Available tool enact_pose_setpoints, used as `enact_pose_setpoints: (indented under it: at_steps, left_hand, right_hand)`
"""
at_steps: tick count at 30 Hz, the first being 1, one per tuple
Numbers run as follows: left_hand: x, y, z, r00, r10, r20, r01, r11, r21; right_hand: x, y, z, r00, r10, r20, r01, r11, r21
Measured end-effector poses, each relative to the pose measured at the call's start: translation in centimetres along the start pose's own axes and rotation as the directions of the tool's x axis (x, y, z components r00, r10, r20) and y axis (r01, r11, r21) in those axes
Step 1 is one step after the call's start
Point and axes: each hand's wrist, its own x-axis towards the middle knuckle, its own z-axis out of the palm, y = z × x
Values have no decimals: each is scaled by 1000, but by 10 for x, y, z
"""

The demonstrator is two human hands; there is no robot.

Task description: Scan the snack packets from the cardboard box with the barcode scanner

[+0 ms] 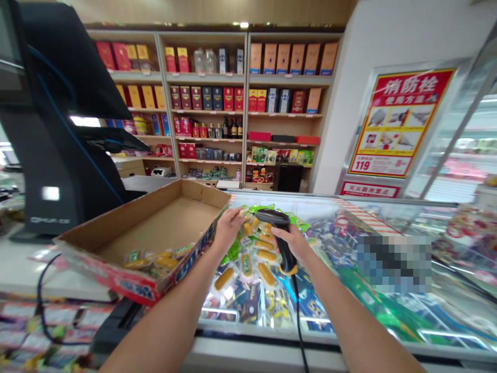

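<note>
My right hand (293,241) grips a black barcode scanner (286,248) by its handle, its head pointing left over the glass counter. At the left, my left hand (230,224) has its fingers pinched on a small clear-wrapped snack, mostly hidden by the fingers. Below and between the hands lie several yellow oblong snacks (266,274) in clear wrappers, some with green labels. A green bag (233,250) lies partly under them. An open cardboard box (155,228) stands beside my left forearm, with more wrapped yellow snacks (165,260) in its near end.
A black checkout terminal (58,155) stands at the left behind the box. The scanner's cable (298,311) hangs over the front edge. Colourful packets (326,238) show at the right of the glass counter. Shelves of boxed goods (207,98) line the back wall.
</note>
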Motion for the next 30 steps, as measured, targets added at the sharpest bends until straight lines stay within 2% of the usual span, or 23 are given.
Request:
enact_pose_setpoints:
  at_steps: [3, 7, 10, 13, 15, 17, 18, 20, 22, 23, 24, 26, 27, 28, 29, 30]
  left_hand:
    - [-4, 4, 0, 995, 75, 58, -88, 959, 268]
    - [-9, 13, 0, 997, 53, 53, -74, 811, 580]
    - [-13, 25, -1, 999, 34, 30, -45, 727, 685]
    - [-18, 51, -5, 998, 60, 11, -50, 705, 707]
    - [-19, 76, -14, 994, 105, 21, -89, 701, 708]
    - [-17, 104, -29, 989, 123, 88, -149, 687, 711]
    - [-13, 116, -40, 984, 102, 146, -176, 675, 716]
    - [-3, 132, -66, 960, -20, 280, -202, 645, 737]
    - [10, 133, -96, 886, -217, 411, -202, 616, 761]
    - [16, 127, -111, 817, -322, 478, -206, 611, 764]
    - [21, 119, -126, 738, -420, 529, -206, 606, 768]
    - [25, 97, -153, 540, -601, 589, -187, 597, 780]
    - [24, 87, -163, 470, -666, 579, -161, 581, 798]
    - [22, 77, -171, 434, -707, 559, -140, 560, 817]
    - [18, 70, -177, 422, -729, 539, -125, 542, 831]
    - [14, 65, -181, 429, -737, 523, -122, 526, 842]
  right_hand:
    - [-1, -3, 0, 1000, -11, -21, 11, 1000, 0]
    - [-3, -6, 0, 998, -34, -44, 35, 999, 20]
    - [-3, -6, 0, 998, -27, -62, 29, 999, 39]
    - [-2, -6, 0, 997, -18, -81, 23, 997, 67]
    - [-1, -5, -1, 995, -20, -94, 28, 996, 89]
    - [0, -4, -1, 994, -30, -102, 40, 994, 103]
    - [1, -4, -2, 994, -36, -102, 47, 993, 104]
    - [2, -3, -2, 994, -54, -99, 64, 993, 101]
    - [1, -3, -2, 993, -64, -97, 73, 993, 94]
    - [1, -3, -2, 993, -65, -98, 74, 993, 90]
    - [1, -4, -2, 993, -67, -99, 75, 993, 88]
    - [-1, -6, -2, 992, -72, -99, 81, 993, 89]
    - [-1, -6, -1, 992, -76, -98, 85, 992, 91]
    - [-2, -7, -1, 992, -79, -97, 88, 992, 95]
    - [-2, -8, -1, 992, -80, -96, 89, 991, 99]
    - [-2, -8, -1, 992, -79, -96, 89, 991, 103]
